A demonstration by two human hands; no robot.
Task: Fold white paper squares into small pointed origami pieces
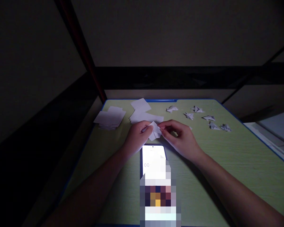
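Note:
A small folded piece of white paper (155,132) is held up between both hands, just beyond the top of a lit phone. My left hand (138,134) pinches its left side, the thumb lying over the front. At its right edge, the fingertips of my right hand (180,137) are closed on the paper. A crease runs down the folded sheet. The phone (153,154) lies flat below the hands with a bright white screen showing digits; its lower part is pixelated.
Stacked white paper squares (111,117) lie at the back left of the green table (109,189). More loose sheets (140,108) sit at the back middle, partly behind my left hand. Several folded paper figures (197,109) are spread over the back right. A wall (180,34) stands behind.

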